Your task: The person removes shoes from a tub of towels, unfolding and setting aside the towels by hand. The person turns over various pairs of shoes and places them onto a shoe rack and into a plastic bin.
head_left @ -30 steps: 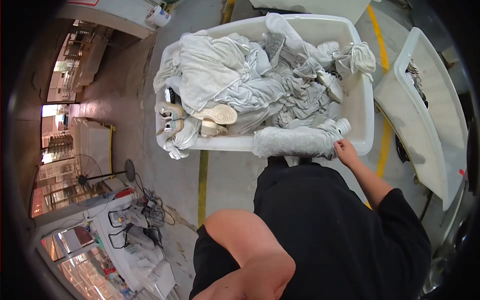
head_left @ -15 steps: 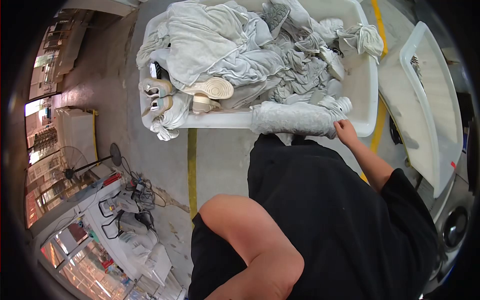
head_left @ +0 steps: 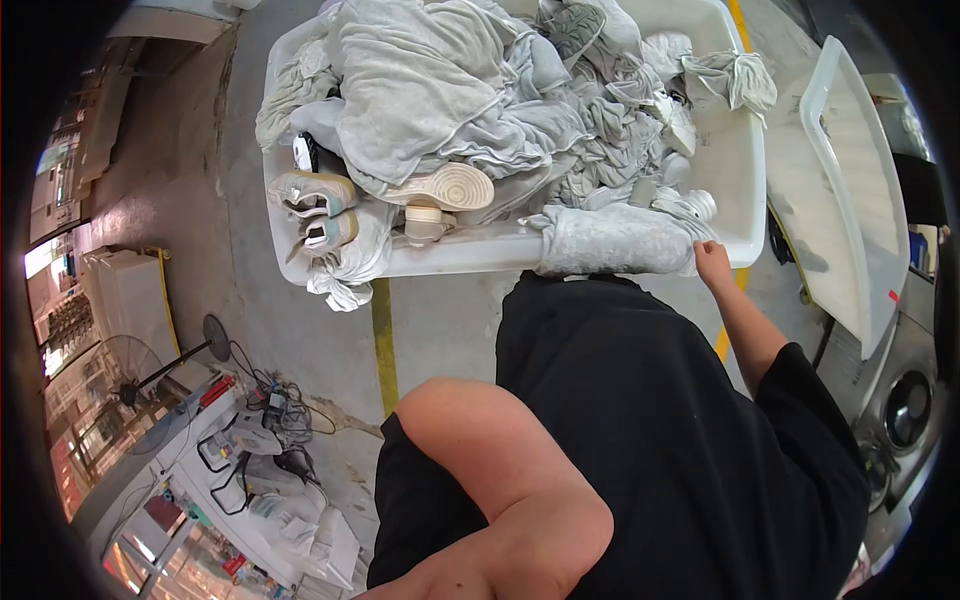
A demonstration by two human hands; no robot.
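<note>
My right hand [head_left: 712,262] is closed on the end of a damp-looking grey cloth [head_left: 620,240] draped over the near rim of a white tub [head_left: 450,262]. My left arm [head_left: 500,470] is bent at the elbow, its forearm leaving the bottom of the view, so that hand is hidden. Grey-white cloths [head_left: 420,90] fill much of the tub. Among them lie a beige shoe with its sole turned up [head_left: 445,188], a grey and tan shoe [head_left: 318,193] at the left corner, and a dark grey shoe [head_left: 572,30] at the back.
A large white panel or tub [head_left: 850,210] leans at the right, near a machine with a round door [head_left: 908,408]. Left of me are a standing fan [head_left: 140,375], tangled cables [head_left: 285,410] and a white bench [head_left: 330,550]. Yellow lines [head_left: 383,345] mark the concrete floor.
The view has shifted a little, so the tub sits slightly differently in frame. My right hand still grips the cloth's end at the rim; my left arm stays bent.
</note>
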